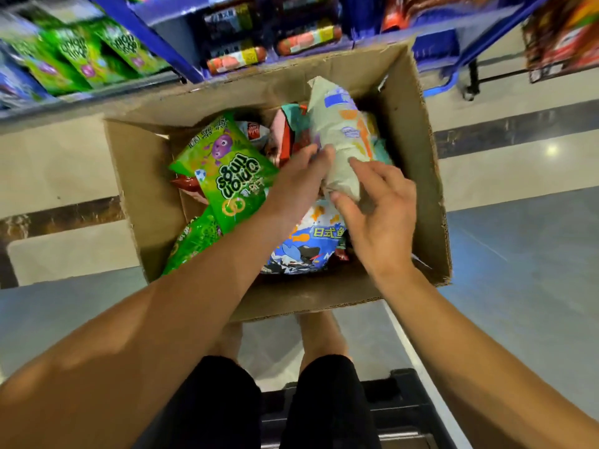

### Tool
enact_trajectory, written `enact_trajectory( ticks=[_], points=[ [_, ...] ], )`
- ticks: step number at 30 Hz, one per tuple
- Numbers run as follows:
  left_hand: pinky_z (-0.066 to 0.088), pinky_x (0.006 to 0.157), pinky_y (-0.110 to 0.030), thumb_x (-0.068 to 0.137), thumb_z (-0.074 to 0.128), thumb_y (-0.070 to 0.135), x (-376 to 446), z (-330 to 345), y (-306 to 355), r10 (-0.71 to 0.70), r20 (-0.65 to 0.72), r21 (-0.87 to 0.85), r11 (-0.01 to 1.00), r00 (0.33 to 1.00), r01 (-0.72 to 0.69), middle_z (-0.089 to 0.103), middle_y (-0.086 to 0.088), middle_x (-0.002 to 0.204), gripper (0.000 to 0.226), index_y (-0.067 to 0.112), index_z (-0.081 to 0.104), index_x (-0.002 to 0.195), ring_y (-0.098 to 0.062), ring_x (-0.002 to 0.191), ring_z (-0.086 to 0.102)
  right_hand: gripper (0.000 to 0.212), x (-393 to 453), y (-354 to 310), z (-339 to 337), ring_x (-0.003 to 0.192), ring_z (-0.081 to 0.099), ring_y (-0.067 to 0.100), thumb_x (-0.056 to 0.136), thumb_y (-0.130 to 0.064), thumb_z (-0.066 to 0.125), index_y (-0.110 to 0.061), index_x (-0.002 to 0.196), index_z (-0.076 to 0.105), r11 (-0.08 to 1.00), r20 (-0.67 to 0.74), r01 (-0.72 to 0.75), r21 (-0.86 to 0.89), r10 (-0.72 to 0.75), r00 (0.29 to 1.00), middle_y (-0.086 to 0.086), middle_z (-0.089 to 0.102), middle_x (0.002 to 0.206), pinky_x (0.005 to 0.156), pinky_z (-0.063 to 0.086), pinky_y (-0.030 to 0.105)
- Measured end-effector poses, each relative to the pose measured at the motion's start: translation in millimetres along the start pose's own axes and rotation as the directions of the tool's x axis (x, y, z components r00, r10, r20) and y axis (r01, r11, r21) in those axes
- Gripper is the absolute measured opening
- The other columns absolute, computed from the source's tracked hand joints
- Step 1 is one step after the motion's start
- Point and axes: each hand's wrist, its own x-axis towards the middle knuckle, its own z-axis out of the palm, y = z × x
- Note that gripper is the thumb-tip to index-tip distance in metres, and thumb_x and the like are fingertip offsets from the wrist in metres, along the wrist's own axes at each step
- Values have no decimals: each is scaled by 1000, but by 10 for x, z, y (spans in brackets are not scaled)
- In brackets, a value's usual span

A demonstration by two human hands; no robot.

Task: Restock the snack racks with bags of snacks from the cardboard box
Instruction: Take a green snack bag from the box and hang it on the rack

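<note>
**Both hands on a pale bag inside the cardboard box**

The cardboard box (pixel 418 131) sits open on the floor, flaps up, and everything here is placed against it. Both bare forearms reach in over its near wall. The left hand (pixel 303 176) crosses toward the box's middle, back of the hand upward, with its fingers pushed against the left side of the pale green bag (pixel 340 137); the fingertips are blurred and partly tucked behind the bag, so whether they curl round it cannot be told. The right hand (pixel 379 205) comes in at the box's right side, fingers spread and bent, thumb under the bag's near end and forefinger lying on its top, loosely cupping it. The bag stands tilted, its far end rising above the other packs toward the box's far wall.

In the box's left half lies a green onion-ring bag (pixel 227 176), with a second green bag (pixel 194 241) nearer the near wall, partly covered by the left forearm. A blue-and-white bag (pixel 308 244) lies under both hands near the near wall. Red and orange packs at the box's far side are mostly covered and unreadable.

Beyond the box's far wall, the blue snack rack (pixel 152 30) is motion-blurred; green bags (pixel 81 53) on it match those in the box. The person's knees and black shorts (pixel 324 393) show below the box's near wall.
</note>
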Motion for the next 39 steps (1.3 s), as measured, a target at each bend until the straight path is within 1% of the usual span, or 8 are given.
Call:
enact_trajectory(
  ticks=[5, 10, 16, 19, 25, 28, 32, 39],
  points=[
    [44, 94, -38, 69, 73, 17, 10, -373, -55, -55, 162, -340, 934, 985, 108, 61, -3, 136, 86, 21, 42, 149, -19, 111, 62, 51, -134, -191, 108, 128, 47, 21, 89, -22, 62, -15, 140, 59, 994, 144, 65, 90, -77, 987, 1, 57, 140, 112, 30, 21],
    [51, 94, -31, 56, 92, 23, 58, -785, -183, -40, 346, -293, 945, 937, 148, 51, 1, 147, 124, 31, 20, 157, -9, 112, 62, 67, -37, -338, 87, 142, 38, 8, 84, -5, 51, -17, 150, 44, 960, 375, -75, 269, -32, 927, -2, 47, 152, 120, 29, 28],
    [57, 77, -34, 64, 76, 11, -1, -877, -210, -37, -57, -347, 938, 998, 15, 70, -4, 107, 65, 16, 56, 126, -19, 92, 69, 60, 85, -612, 160, 130, 54, 8, 80, 2, 51, -19, 136, 51, 797, 422, -272, 538, 25, 906, 2, 58, 140, 109, 45, 33],
    [49, 71, -32, 54, 75, 14, -33, -1082, -92, -33, -48, -309, 951, 998, 16, 69, -1, 78, 30, 18, 69, 84, -19, 73, 66, 65, 261, -614, 4, 126, 50, 4, 71, -11, 69, -16, 134, 55, 938, 305, -37, 345, -75, 949, -12, 53, 135, 110, 40, 26],
    [48, 97, -42, 42, 76, 32, -246, -1372, 433, -28, 112, -104, 994, 993, 40, 73, -10, 101, 67, 11, 70, 105, -28, 95, 67, 139, 645, -770, -195, 154, -9, 27, 45, -57, 81, -35, 159, 4, 939, 677, 271, -212, -59, 733, 1, -2, 168, 124, 0, 43],
    [48, 97, -43, 58, 77, 35, -317, -1403, 612, -24, 183, -21, 999, 983, 28, 74, -10, 109, 59, 13, 69, 112, -30, 104, 68, 131, 635, -875, -172, 154, 5, 31, 50, -55, 92, -28, 158, 21, 934, 629, 307, -181, -130, 766, 1, 21, 164, 122, 3, 44],
    [50, 85, -36, 89, 60, 49, -315, -1432, 634, -18, 169, -244, 968, 985, 60, 73, 1, 98, 42, 21, 62, 120, -22, 97, 64, 92, 535, -885, -121, 115, 58, 24, 54, -53, 89, -18, 131, 53, 996, 362, 81, -28, -65, 930, 2, 62, 124, 97, 45, 41],
    [53, 97, -54, 76, 72, 27, -315, -1132, 233, 77, -89, -207, 974, 993, -94, 72, -3, 116, 38, 27, 63, 113, -23, 107, 69, 91, 321, -1004, 201, 104, 66, 17, 44, -73, 79, -23, 116, 53, 962, 204, -268, 45, 254, 946, -3, 66, 112, 86, 56, 43]
  ],
)
